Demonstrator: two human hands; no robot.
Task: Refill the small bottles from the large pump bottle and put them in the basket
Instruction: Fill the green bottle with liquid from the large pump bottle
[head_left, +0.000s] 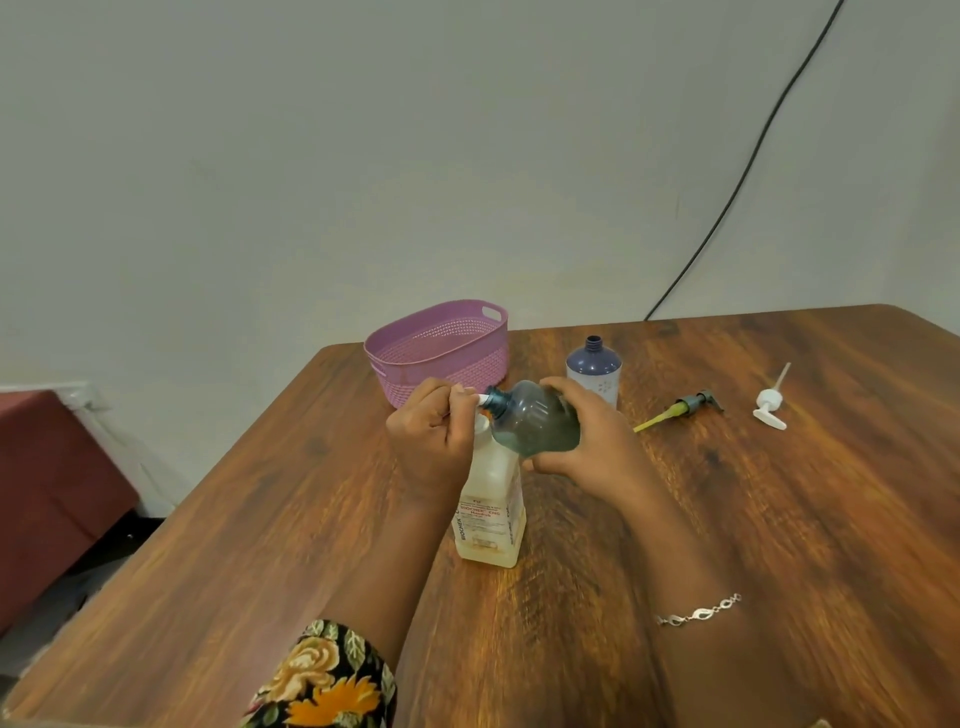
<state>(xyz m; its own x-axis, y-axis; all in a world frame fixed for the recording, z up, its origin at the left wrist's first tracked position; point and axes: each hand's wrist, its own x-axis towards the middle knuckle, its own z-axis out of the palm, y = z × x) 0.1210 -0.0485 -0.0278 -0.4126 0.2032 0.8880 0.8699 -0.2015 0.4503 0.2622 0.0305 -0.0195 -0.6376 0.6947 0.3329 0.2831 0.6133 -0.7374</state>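
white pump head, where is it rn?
Head view: the white pump head lies on the wooden table, far right, just right of the dark pump with the yellow tube.

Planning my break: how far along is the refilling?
Done: dark pump top and white pump top lie on the table. In hand: right hand holds the teal bottle at the large pump bottle's nozzle, left hand gripping its top. Left: purple bottle stands open; no bottle shows in the basket.

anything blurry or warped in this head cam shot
Head view: soft overall, with slight blur on the left hand and the tinted blue-green plastic small bottle; edges of the brown wooden table bow from the wide lens; light is even, no harsh glare.
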